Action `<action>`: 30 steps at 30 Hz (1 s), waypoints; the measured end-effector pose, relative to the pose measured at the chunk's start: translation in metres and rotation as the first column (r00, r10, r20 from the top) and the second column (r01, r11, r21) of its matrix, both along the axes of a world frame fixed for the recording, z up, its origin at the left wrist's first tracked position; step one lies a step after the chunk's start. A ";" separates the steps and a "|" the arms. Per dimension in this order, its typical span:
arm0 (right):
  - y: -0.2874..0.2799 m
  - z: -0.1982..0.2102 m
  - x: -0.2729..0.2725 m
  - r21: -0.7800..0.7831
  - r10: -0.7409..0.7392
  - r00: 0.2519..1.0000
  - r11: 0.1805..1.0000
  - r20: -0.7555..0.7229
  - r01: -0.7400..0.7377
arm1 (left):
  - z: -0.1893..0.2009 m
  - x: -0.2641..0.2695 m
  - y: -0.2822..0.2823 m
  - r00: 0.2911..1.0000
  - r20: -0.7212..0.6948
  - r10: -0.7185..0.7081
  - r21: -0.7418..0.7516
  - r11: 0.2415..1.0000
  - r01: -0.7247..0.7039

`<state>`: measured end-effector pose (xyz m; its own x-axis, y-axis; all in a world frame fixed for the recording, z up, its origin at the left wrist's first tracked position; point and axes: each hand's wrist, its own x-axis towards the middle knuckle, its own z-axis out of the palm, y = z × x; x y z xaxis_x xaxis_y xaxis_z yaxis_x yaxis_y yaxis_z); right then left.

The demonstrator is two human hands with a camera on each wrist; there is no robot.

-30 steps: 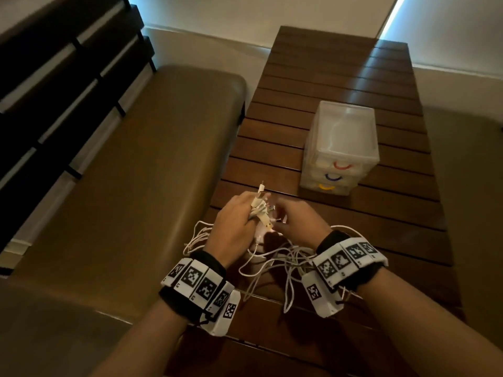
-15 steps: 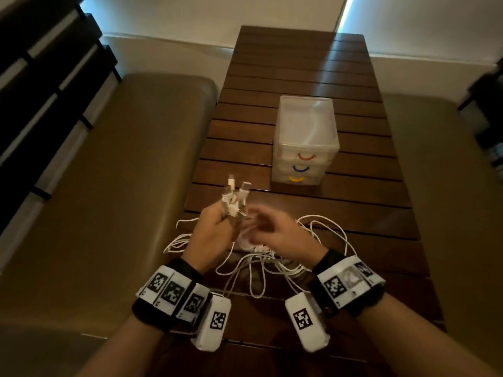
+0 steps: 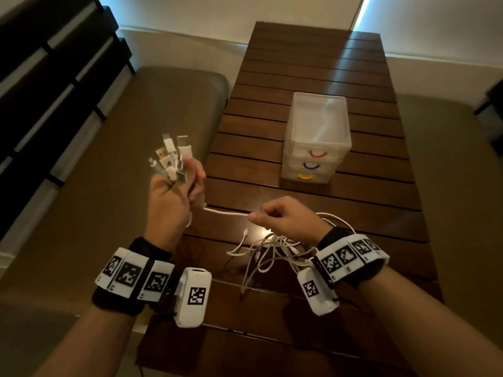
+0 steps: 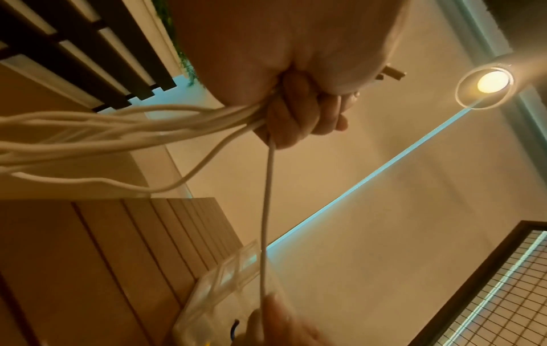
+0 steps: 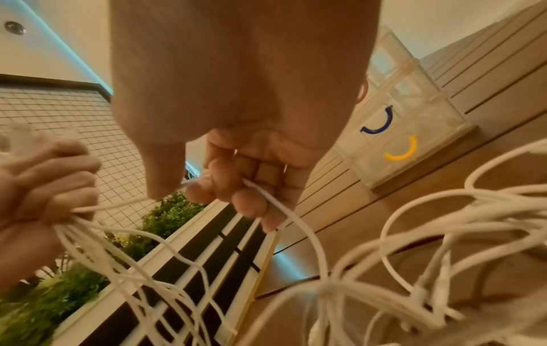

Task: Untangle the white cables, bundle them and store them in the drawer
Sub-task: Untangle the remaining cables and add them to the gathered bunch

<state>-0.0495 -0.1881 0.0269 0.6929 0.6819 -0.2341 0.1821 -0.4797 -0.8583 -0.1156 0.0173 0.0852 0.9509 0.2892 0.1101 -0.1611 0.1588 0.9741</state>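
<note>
The white cables (image 3: 268, 250) are limp and light, so they sag wherever they are not held, and their loose loops are heaped in a tangle on the desk (image 3: 313, 66) just below the right hand (image 3: 285, 217). The plug ends (image 3: 172, 157) are gathered upright in the left hand (image 3: 170, 197), whose fingers are clenched round the bunch. A single strand (image 3: 227, 212) is pinched between thumb and fingers of the right hand and is stretched taut between the two hands. Such smooth cord is judged likely to slip and snag, so it is best taken close to the plugs and drawn through loop by loop. The drawer unit (image 3: 317, 138) is seen closed farther along the desk.
</note>
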 end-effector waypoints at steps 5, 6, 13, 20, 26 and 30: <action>-0.010 -0.013 0.006 -0.071 -0.010 0.997 0.997 0.076 0.015 | 0.012 0.000 0.021 0.994 0.026 0.105 0.099 0.989 -0.107; -0.009 -0.013 0.006 -0.065 -0.023 0.996 0.997 0.090 0.029 | 0.008 0.000 0.019 0.997 0.004 0.077 0.233 0.969 -0.076; 0.000 0.004 -0.005 0.028 -0.094 0.981 0.995 0.167 0.091 | -0.036 -0.004 -0.032 0.983 -0.127 -0.134 0.556 0.811 0.183; -0.011 -0.005 -0.012 0.108 -0.136 0.988 0.986 0.074 0.127 | -0.041 -0.002 -0.039 0.924 -0.350 -0.152 0.665 0.654 0.360; -0.004 -0.015 -0.017 0.144 -0.140 0.965 0.974 -0.220 0.174 | -0.025 0.005 -0.028 0.973 -0.214 -0.081 0.634 0.746 0.202; 0.005 -0.004 -0.004 0.078 -0.136 0.986 0.986 -0.101 0.144 | -0.026 0.018 -0.020 0.987 -0.132 0.094 0.566 0.824 -0.003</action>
<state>-0.0533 -0.1835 0.0233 0.7607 0.5995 -0.2490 0.0341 -0.4199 -0.9069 -0.0975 -0.0029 0.0596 0.9552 0.2666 0.1281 -0.0017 -0.4280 0.9038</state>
